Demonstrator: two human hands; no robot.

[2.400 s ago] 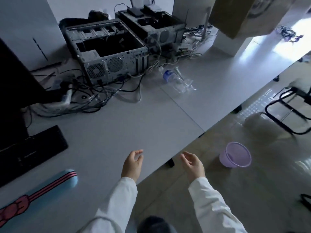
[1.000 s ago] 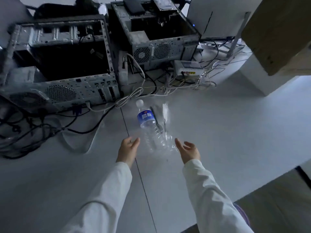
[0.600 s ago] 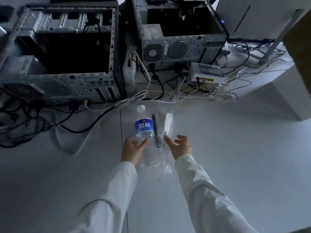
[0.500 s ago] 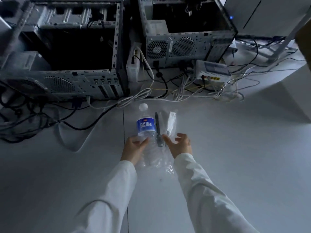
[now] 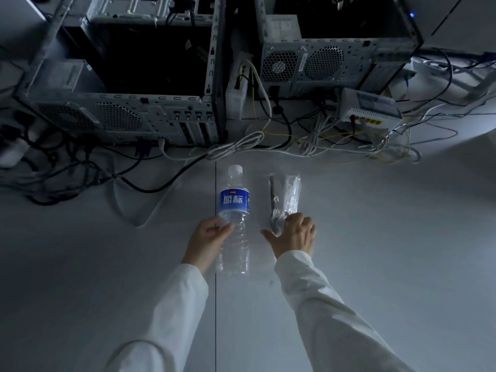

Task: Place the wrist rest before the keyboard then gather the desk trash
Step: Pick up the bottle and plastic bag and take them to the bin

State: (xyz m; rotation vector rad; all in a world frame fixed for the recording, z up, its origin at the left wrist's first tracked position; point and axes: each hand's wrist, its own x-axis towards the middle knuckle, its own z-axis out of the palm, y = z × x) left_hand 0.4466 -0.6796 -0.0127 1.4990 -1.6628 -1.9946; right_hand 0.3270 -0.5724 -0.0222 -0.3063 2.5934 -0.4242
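Observation:
An empty clear plastic bottle (image 5: 234, 210) with a blue label and white cap lies on the grey desk (image 5: 375, 237), cap pointing away from me. My left hand (image 5: 208, 241) wraps around its lower half, thumb across the front. To its right lies a clear plastic wrapper (image 5: 285, 200) holding a dark spoon-like utensil. My right hand (image 5: 294, 236) rests on the wrapper's near end, fingers curled over it. The wrist rest and keyboard are out of view.
Two open computer cases (image 5: 128, 76) (image 5: 330, 47) stand at the back of the desk. A tangle of cables (image 5: 241, 146) runs just beyond the bottle. A white router (image 5: 370, 106) sits at the back right. A seam in the desk (image 5: 215, 318) runs toward me.
Both hands reached forward from the desk edge to the trash. The left hand closed around the bottle and the right hand came down on the wrapper, which now lies apart from the bottle.

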